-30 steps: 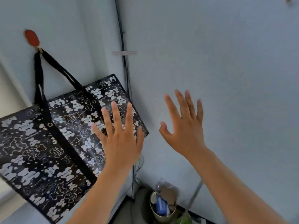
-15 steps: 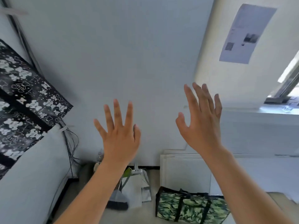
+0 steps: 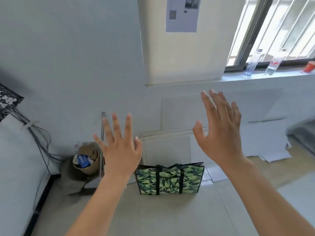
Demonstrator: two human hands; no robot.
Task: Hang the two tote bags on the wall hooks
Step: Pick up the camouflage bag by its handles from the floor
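A green camouflage tote bag (image 3: 170, 179) with black handles stands upright on the floor against the white wall panels. My left hand (image 3: 119, 150) is raised with fingers spread, empty, up and to the left of that bag. My right hand (image 3: 219, 132) is also open and empty, above and right of the bag. Only a corner of the black tote bag with white print (image 3: 8, 101) shows at the left edge, against the wall. No wall hook is in view.
A round waste bin (image 3: 85, 163) with rubbish sits in the corner left of the green bag, with a metal rod (image 3: 102, 142) beside it. Cables (image 3: 39, 142) run down the left wall. Bottles (image 3: 252, 65) stand on the window sill. White boards (image 3: 255, 142) lean along the wall.
The view has swung right and down, away from the hung black bag. The green bag on the floor has come fully into sight. Both hands stay open and empty.
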